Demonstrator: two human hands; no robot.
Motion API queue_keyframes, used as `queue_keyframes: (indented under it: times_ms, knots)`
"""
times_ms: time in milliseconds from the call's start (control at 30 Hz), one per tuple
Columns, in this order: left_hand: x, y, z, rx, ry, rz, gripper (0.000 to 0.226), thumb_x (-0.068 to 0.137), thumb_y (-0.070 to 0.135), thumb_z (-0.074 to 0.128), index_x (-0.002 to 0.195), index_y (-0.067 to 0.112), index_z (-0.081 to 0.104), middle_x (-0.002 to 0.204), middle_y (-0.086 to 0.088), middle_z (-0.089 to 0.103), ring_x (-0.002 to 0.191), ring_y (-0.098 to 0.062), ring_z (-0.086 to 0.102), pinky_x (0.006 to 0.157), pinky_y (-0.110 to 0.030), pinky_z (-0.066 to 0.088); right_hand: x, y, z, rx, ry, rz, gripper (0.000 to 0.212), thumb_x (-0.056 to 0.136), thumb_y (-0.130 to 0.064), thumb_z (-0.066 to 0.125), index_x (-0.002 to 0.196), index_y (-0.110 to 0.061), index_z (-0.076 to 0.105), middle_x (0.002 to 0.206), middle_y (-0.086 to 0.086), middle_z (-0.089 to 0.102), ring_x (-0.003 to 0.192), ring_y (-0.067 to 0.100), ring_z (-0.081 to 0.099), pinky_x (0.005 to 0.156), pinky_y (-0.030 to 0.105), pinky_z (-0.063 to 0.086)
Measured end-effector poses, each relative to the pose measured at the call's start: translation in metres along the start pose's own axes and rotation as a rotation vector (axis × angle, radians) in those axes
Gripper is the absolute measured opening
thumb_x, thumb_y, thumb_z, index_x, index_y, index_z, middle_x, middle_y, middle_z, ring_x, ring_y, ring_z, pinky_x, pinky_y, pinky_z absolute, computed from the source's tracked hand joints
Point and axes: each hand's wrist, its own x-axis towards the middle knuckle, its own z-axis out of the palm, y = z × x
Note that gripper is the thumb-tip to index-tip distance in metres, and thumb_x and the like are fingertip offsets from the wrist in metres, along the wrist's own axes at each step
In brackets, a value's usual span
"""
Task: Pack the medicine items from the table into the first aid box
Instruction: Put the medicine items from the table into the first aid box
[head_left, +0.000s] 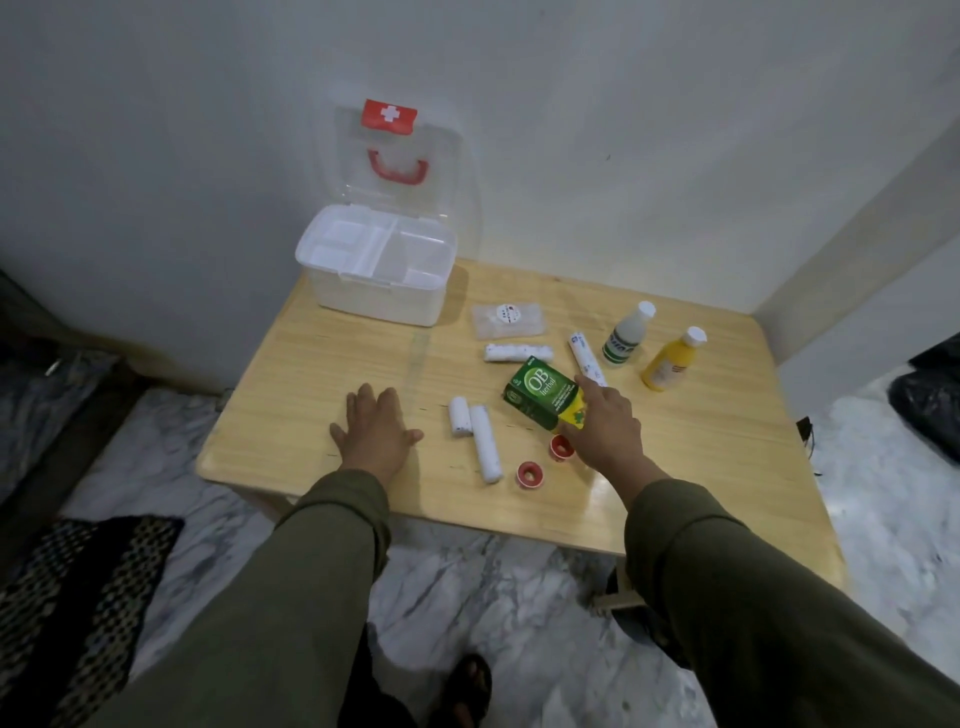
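Right hand (605, 431) has its fingers (589, 387) closed round the yellow end of a green OB herbal carton (540, 395), tilted and apparently lifted off the pale wood-grain surface (701, 415); left hand (376, 434) lies flat, palm down, fingers spread, holding nothing. First aid box (374, 265) sits at the far left corner against the wall, translucent white plastic, divided tray inside looks empty, clear lid (400, 161) standing up with red handle and red cross tag. Risks: grip is only on one end of the carton, so the smooth glossy cardboard could pivot or slip on the way over; the path to the box passes over a gauze roll (517, 352) and a clear flat packet (509, 321), either could be swept along. A wrapped bandage roll (587, 358) lies just beside the carton and the knuckles, easy to knock and it is cylindrical, so it rolls. Two red tape spools (561, 447) near the wrist could be nudged by the sleeve. White bottle (626, 335) and yellow bottle (670, 361) stand upright, tall and narrow, rigid plastic with white caps, likely to tip if bumped. Two more soft white rolls (480, 436) lie between the hands. The carton may be too big for the small tray cells; the large one looks the better fit.
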Motion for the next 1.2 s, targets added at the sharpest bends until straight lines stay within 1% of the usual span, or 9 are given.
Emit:
queue_keyframes:
  times_ms: [167, 300, 400, 633, 733, 833, 967, 1100, 1200]
  knots:
    - [-0.003, -0.003, -0.001, -0.022, -0.002, 0.006, 0.062, 0.088, 0.036, 0.058, 0.14, 0.022, 0.028, 0.158, -0.006, 0.003, 0.146, -0.026, -0.003, 0.115, -0.056, 0.007, 0.002, -0.002, -0.003, 0.1, 0.041, -0.062, 0.077, 0.078, -0.031, 0.071, 0.142, -0.026, 0.029, 0.128, 0.016, 0.045, 0.116, 0.033, 0.048, 0.095, 0.043, 0.045]
    - [-0.008, -0.006, -0.007, 0.02, -0.012, 0.025, 0.065, 0.087, 0.043, 0.057, 0.141, 0.022, 0.028, 0.158, -0.006, 0.007, 0.146, -0.026, 0.003, 0.114, -0.053, 0.013, 0.005, -0.018, -0.027, 0.289, 0.096, -0.194, 0.082, 0.073, -0.029, 0.077, 0.141, -0.026, 0.032, 0.134, 0.014, 0.045, 0.119, 0.028, 0.047, 0.095, 0.035, 0.041]
    - [-0.01, -0.008, -0.019, -0.013, 0.014, 0.024, 0.063, 0.088, 0.046, 0.055, 0.141, 0.021, 0.031, 0.158, -0.007, 0.01, 0.145, -0.025, 0.01, 0.113, -0.051, 0.019, 0.012, -0.04, -0.052, 0.435, 0.181, -0.234, 0.085, 0.067, -0.029, 0.082, 0.139, -0.027, 0.035, 0.13, 0.012, 0.05, 0.119, 0.025, 0.049, 0.098, 0.04, 0.045]
    - [0.021, 0.001, -0.086, -0.09, 0.297, 0.12, 0.063, 0.092, 0.046, 0.05, 0.144, 0.019, 0.027, 0.157, -0.005, 0.013, 0.145, -0.022, 0.012, 0.114, -0.048, 0.019, 0.032, -0.104, -0.088, 0.554, 0.211, -0.286, 0.09, 0.061, -0.032, 0.086, 0.137, -0.028, 0.037, 0.121, 0.012, 0.056, 0.109, 0.024, 0.055, 0.092, 0.033, 0.044]
    - [0.047, 0.004, -0.121, -0.089, 0.362, 0.176, 0.066, 0.091, 0.046, 0.051, 0.144, 0.018, 0.026, 0.157, -0.006, 0.013, 0.145, -0.022, 0.01, 0.114, -0.049, 0.017, 0.047, -0.133, -0.091, 0.508, 0.221, -0.305, 0.091, 0.06, -0.034, 0.086, 0.137, -0.026, 0.037, 0.12, 0.013, 0.058, 0.11, 0.026, 0.056, 0.092, 0.032, 0.043]
    - [0.073, 0.002, -0.15, -0.021, 0.356, 0.244, 0.067, 0.091, 0.047, 0.05, 0.145, 0.018, 0.024, 0.158, -0.005, 0.013, 0.146, -0.021, 0.008, 0.114, -0.05, 0.019, 0.063, -0.162, -0.092, 0.406, 0.202, -0.311, 0.088, 0.059, -0.036, 0.086, 0.134, -0.024, 0.042, 0.122, 0.013, 0.059, 0.111, 0.028, 0.055, 0.094, 0.035, 0.044]
    - [0.109, -0.003, -0.176, 0.074, 0.227, 0.314, 0.068, 0.092, 0.049, 0.047, 0.147, 0.022, 0.018, 0.159, -0.003, 0.008, 0.147, -0.02, 0.0, 0.116, -0.052, 0.014, 0.091, -0.197, -0.089, 0.17, 0.14, -0.304, 0.068, 0.066, -0.042, 0.08, 0.123, -0.015, 0.056, 0.115, 0.013, 0.059, 0.106, 0.029, 0.056, 0.086, 0.032, 0.043]
    - [0.138, -0.008, -0.188, 0.127, 0.133, 0.349, 0.069, 0.093, 0.05, 0.043, 0.148, 0.023, 0.014, 0.16, -0.001, 0.003, 0.147, -0.022, -0.004, 0.116, -0.053, 0.009, 0.107, -0.221, -0.08, 0.111, 0.134, -0.261, 0.069, 0.07, -0.038, 0.078, 0.126, -0.008, 0.051, 0.115, 0.014, 0.056, 0.106, 0.029, 0.054, 0.089, 0.034, 0.043]
    - [0.153, -0.011, -0.192, 0.154, 0.104, 0.373, 0.068, 0.093, 0.052, 0.041, 0.148, 0.023, 0.013, 0.16, -0.001, 0.002, 0.148, -0.023, -0.005, 0.115, -0.053, 0.008, 0.111, -0.229, -0.071, 0.093, 0.117, -0.241, 0.065, 0.071, -0.033, 0.076, 0.125, -0.007, 0.051, 0.113, 0.014, 0.054, 0.104, 0.029, 0.054, 0.085, 0.032, 0.042]
